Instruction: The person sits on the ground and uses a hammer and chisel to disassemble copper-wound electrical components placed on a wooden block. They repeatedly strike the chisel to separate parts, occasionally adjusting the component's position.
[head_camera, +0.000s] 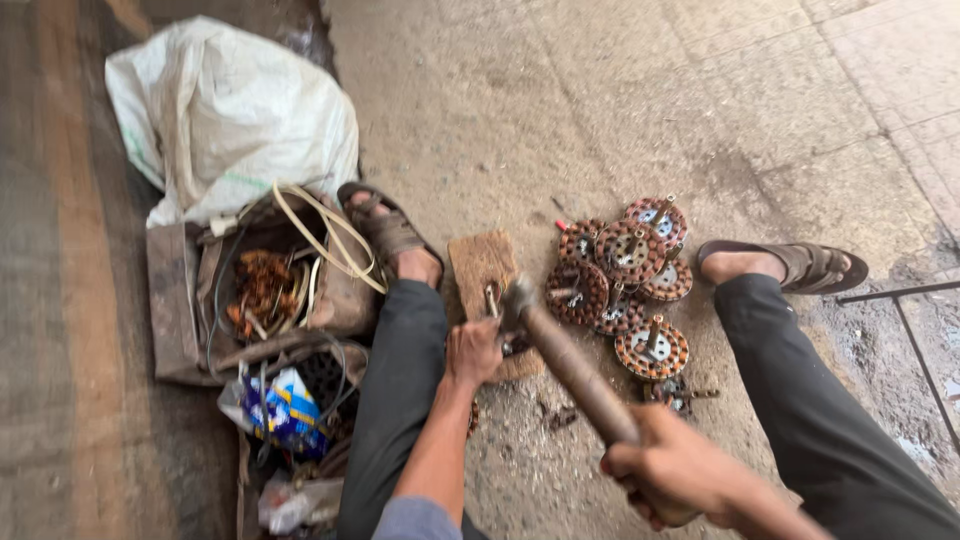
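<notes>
A hammer (575, 365) lies in the right hand (675, 470), which is clenched around the lower end of its wooden handle; the metal head sits just over a small metal rod (492, 300). The left hand (472, 350) grips that rod, or the part it belongs to, holding it upright on a flat wooden block (482, 265) on the ground between the person's legs. The fingers hide what lies under the rod, so I cannot tell its exact shape.

Just to the right of the block is a heap of round copper-wound motor cores (625, 275), each with a short shaft sticking up. They look whole, so by my judgement most of the pile is untouched and only the piece on the block is being worked.

On the person's left stands an open, worn bag (175, 300) holding tangled copper wire (262, 285) and pale cable loops, which may be what has come off other pieces, though that is not certain. Behind it slumps a white sack (235, 110). Sandalled feet rest on the concrete floor (650, 90) on either side.
</notes>
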